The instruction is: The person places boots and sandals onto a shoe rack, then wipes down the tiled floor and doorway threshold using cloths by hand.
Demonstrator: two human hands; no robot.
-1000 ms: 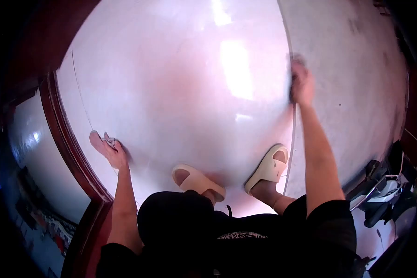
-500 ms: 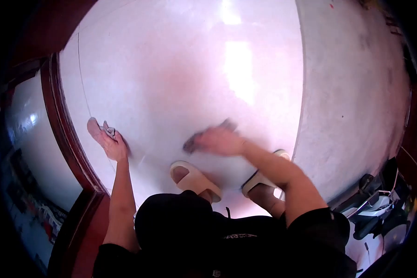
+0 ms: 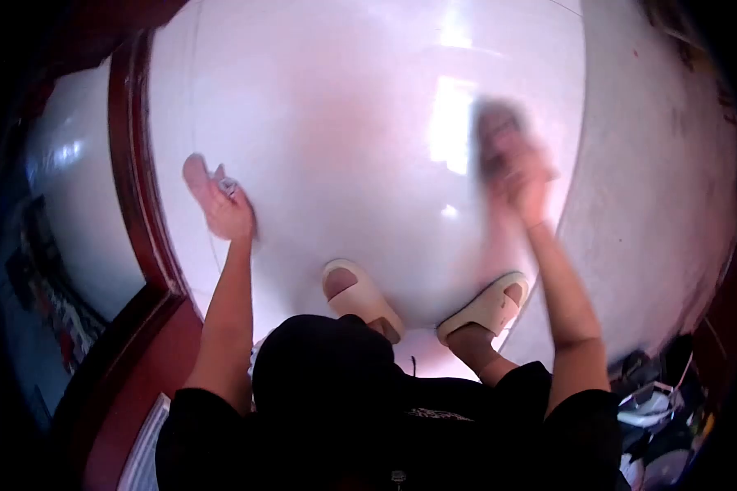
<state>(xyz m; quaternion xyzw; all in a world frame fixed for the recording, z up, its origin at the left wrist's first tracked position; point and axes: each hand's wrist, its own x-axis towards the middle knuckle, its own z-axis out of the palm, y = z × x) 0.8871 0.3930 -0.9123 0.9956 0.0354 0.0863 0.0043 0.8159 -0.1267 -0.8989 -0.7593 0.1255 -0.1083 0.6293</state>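
On the left, my left hand (image 3: 231, 214) grips a pinkish-grey slipper-shaped thing (image 3: 196, 173), with a bit of grey-white cloth (image 3: 228, 186) at its fingers. At the right, my right hand (image 3: 530, 184) is blurred by motion and holds a dark cloth (image 3: 498, 131) over the shiny pale floor (image 3: 344, 188). The fingers of that hand are wrapped round the cloth's lower part. Below and between the hands, my feet stand in beige slides, the left slide (image 3: 364, 299) and the right slide (image 3: 487, 309).
A dark red door frame (image 3: 139, 164) runs down the left side. Along the right lies a duller grey floor strip (image 3: 639, 180). Dark and silvery items (image 3: 651, 405) are piled at the lower right.
My right hand swept left across the floor with the dark cloth, then back to the right and forward. My left hand appears higher in view, still gripping its thing, while the view has shifted.
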